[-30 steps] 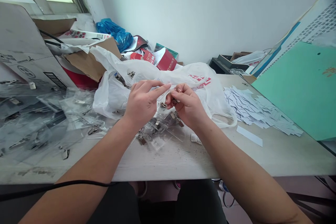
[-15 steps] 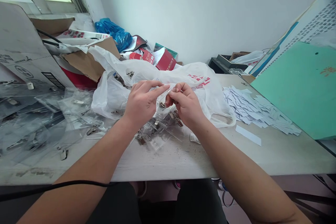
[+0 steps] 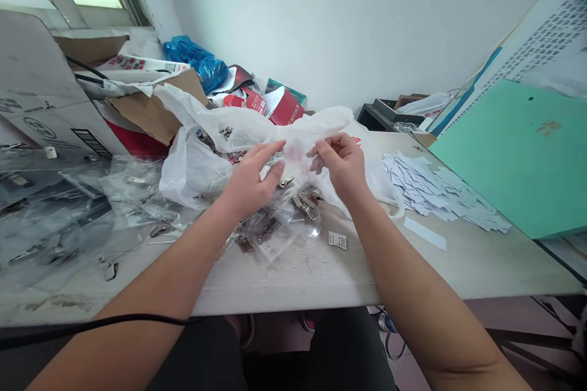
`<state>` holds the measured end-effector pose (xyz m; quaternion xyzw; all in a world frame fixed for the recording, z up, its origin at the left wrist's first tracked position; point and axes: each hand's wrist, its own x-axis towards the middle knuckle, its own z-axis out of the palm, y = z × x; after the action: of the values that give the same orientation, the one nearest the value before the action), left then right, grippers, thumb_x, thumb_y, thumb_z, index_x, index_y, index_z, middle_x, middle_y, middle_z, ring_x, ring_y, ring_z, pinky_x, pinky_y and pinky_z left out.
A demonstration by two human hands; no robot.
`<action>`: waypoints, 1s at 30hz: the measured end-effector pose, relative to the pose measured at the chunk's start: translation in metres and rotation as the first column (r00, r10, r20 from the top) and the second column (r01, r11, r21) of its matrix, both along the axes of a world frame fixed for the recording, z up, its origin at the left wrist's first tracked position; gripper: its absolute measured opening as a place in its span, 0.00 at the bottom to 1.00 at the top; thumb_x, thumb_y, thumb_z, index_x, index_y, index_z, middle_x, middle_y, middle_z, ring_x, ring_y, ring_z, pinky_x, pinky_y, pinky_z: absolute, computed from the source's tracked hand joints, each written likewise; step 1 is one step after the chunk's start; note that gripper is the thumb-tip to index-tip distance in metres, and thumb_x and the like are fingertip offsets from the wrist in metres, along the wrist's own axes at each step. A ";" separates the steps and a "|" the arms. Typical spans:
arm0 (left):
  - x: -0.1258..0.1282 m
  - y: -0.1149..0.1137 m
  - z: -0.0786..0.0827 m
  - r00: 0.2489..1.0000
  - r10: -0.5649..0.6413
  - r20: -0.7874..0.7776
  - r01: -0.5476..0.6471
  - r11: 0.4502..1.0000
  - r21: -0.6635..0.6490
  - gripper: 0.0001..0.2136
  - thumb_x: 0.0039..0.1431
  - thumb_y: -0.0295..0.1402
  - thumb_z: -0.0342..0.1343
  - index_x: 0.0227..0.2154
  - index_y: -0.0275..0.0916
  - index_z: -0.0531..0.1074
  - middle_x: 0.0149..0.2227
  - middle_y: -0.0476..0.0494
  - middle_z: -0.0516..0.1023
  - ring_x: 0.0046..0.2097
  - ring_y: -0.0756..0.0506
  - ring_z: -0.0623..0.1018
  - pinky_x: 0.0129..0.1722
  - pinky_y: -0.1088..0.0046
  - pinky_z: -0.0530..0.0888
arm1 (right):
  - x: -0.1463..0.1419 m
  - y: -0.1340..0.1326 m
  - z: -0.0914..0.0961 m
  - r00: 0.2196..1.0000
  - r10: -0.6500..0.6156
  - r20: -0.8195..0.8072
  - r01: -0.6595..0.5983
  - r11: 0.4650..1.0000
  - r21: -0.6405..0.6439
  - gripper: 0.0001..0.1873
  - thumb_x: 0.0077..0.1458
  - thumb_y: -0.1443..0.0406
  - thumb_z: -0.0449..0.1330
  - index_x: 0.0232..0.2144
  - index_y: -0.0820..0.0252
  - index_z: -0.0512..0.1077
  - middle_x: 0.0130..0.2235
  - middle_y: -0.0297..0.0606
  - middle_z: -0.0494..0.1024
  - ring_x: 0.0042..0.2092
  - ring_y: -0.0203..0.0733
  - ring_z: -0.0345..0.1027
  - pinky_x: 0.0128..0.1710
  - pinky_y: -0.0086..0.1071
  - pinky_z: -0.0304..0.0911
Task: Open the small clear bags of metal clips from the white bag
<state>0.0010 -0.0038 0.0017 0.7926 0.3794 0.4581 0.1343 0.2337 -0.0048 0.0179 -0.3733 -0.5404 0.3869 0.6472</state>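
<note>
My left hand (image 3: 254,177) is open over the near side of a white plastic bag (image 3: 192,162), thumb and fingers apart. My right hand (image 3: 343,162) is closed in a pinch in front of the bag's right part; what its fingertips hold, if anything, I cannot make out. Below and between the hands lies a pile of clear plastic badge holders (image 3: 275,238) with metal clips (image 3: 306,204). More metal clips (image 3: 225,132) show inside the bag's opening.
More clear badge holders (image 3: 55,220) are heaped at the left. White paper slips (image 3: 426,189) are spread at the right, with one single strip (image 3: 425,234) nearer. A small printed packet (image 3: 338,240) lies in front. A cardboard box (image 3: 50,98) and a green board (image 3: 495,159) flank the table.
My hands have moved apart, the right one rightward, and my left fingers have spread. The clear piece between them is no longer there. More of the clip pile and the small packet show.
</note>
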 end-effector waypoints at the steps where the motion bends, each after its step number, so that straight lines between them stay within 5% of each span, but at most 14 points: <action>1: 0.001 -0.001 0.001 0.998 -0.057 0.015 0.058 0.998 -0.035 0.27 0.75 0.47 0.59 0.71 0.44 0.74 0.68 0.34 0.80 0.68 0.35 0.79 0.68 0.51 0.77 | -0.004 -0.003 0.000 0.998 0.050 -0.026 -0.050 0.999 0.002 0.19 0.58 0.54 0.76 0.37 0.50 0.70 0.34 0.32 0.82 0.29 0.38 0.73 0.31 0.38 0.66; 4: 0.006 -0.003 -0.001 0.984 -0.123 0.127 0.143 0.977 -0.161 0.36 0.66 0.55 0.69 0.71 0.44 0.72 0.67 0.33 0.81 0.65 0.34 0.82 0.64 0.52 0.80 | -0.014 -0.015 0.004 0.978 0.207 -0.037 -0.207 0.978 0.009 0.20 0.58 0.53 0.77 0.40 0.49 0.71 0.37 0.31 0.83 0.32 0.38 0.73 0.34 0.38 0.68; 7: 0.006 0.000 -0.004 0.954 -0.089 0.288 0.167 0.952 -0.258 0.27 0.64 0.49 0.72 0.61 0.43 0.78 0.57 0.36 0.86 0.57 0.37 0.85 0.58 0.55 0.83 | -0.017 -0.023 0.007 0.963 0.260 0.067 -0.262 0.965 0.029 0.13 0.62 0.54 0.74 0.39 0.50 0.75 0.42 0.35 0.85 0.38 0.41 0.76 0.41 0.40 0.71; 10: 0.002 0.006 -0.004 0.921 -0.083 0.380 0.197 0.942 -0.272 0.18 0.65 0.42 0.70 0.54 0.43 0.79 0.53 0.38 0.85 0.52 0.40 0.85 0.51 0.59 0.85 | -0.011 -0.021 0.006 0.977 0.138 0.165 -0.155 0.984 0.093 0.04 0.64 0.60 0.71 0.41 0.49 0.81 0.52 0.36 0.86 0.46 0.44 0.78 0.49 0.43 0.72; 13: -0.007 0.011 -0.003 0.929 -0.061 0.364 0.166 0.950 -0.263 0.20 0.66 0.38 0.68 0.59 0.45 0.76 0.55 0.39 0.82 0.44 0.45 0.84 0.43 0.65 0.84 | 0.006 -0.007 0.003 0.958 -0.092 0.272 0.068 0.993 0.098 0.08 0.59 0.68 0.63 0.32 0.52 0.82 0.45 0.36 0.87 0.40 0.44 0.76 0.47 0.44 0.71; 15: -0.013 0.013 -0.002 0.960 -0.023 0.279 0.105 0.953 -0.285 0.26 0.65 0.38 0.68 0.65 0.47 0.73 0.59 0.38 0.79 0.38 0.49 0.82 0.39 0.67 0.83 | 0.021 0.006 -0.001 0.855 -0.231 0.465 0.243 0.969 0.033 0.11 0.55 0.70 0.60 0.25 0.54 0.79 0.33 0.38 0.84 0.36 0.47 0.74 0.45 0.46 0.70; 17: -0.015 0.012 -0.001 0.993 0.030 0.117 0.006 0.955 -0.297 0.30 0.64 0.40 0.69 0.68 0.47 0.72 0.65 0.35 0.76 0.39 0.47 0.82 0.43 0.62 0.85 | 0.035 0.022 -0.006 0.675 -0.315 0.667 0.413 0.911 0.012 0.10 0.55 0.70 0.60 0.29 0.55 0.81 0.39 0.43 0.87 0.42 0.53 0.77 0.50 0.49 0.70; 19: -0.014 0.009 0.000 0.994 0.081 -0.077 -0.098 0.960 -0.261 0.31 0.65 0.43 0.68 0.70 0.46 0.73 0.70 0.33 0.73 0.52 0.39 0.83 0.58 0.50 0.84 | 0.044 0.036 -0.013 0.500 -0.365 0.785 0.507 0.858 0.076 0.16 0.59 0.68 0.60 0.46 0.59 0.85 0.53 0.52 0.87 0.55 0.61 0.78 0.60 0.52 0.69; 22: -0.007 0.003 0.001 0.950 0.134 -0.281 -0.185 0.969 -0.163 0.28 0.70 0.46 0.62 0.70 0.47 0.76 0.78 0.35 0.66 0.75 0.27 0.68 0.76 0.37 0.66 | 0.048 0.049 -0.025 0.337 -0.234 0.912 0.449 0.891 0.063 0.25 0.67 0.60 0.59 0.63 0.60 0.80 0.66 0.53 0.82 0.67 0.60 0.73 0.67 0.49 0.65; 25: -0.002 0.003 0.001 0.942 0.162 -0.295 -0.196 0.977 -0.090 0.24 0.74 0.47 0.58 0.68 0.48 0.78 0.79 0.39 0.66 0.78 0.27 0.64 0.80 0.37 0.59 | 0.047 0.055 -0.033 0.271 -0.101 0.957 0.397 0.918 -0.015 0.25 0.69 0.54 0.60 0.62 0.54 0.82 0.65 0.48 0.83 0.67 0.59 0.74 0.69 0.47 0.64; 30: -0.023 0.018 0.007 0.955 0.297 0.026 -0.296 0.955 -0.033 0.19 0.76 0.45 0.55 0.56 0.42 0.85 0.66 0.35 0.80 0.67 0.33 0.78 0.70 0.51 0.75 | 0.048 0.056 -0.036 0.255 -0.080 0.964 0.403 0.915 -0.030 0.23 0.71 0.53 0.58 0.57 0.54 0.86 0.62 0.49 0.85 0.65 0.60 0.76 0.68 0.49 0.64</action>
<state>-0.0216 0.0145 0.0087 0.7175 0.4984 0.4798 0.0814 0.2817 0.0517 -0.0184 -0.6920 -0.6930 0.0549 0.1947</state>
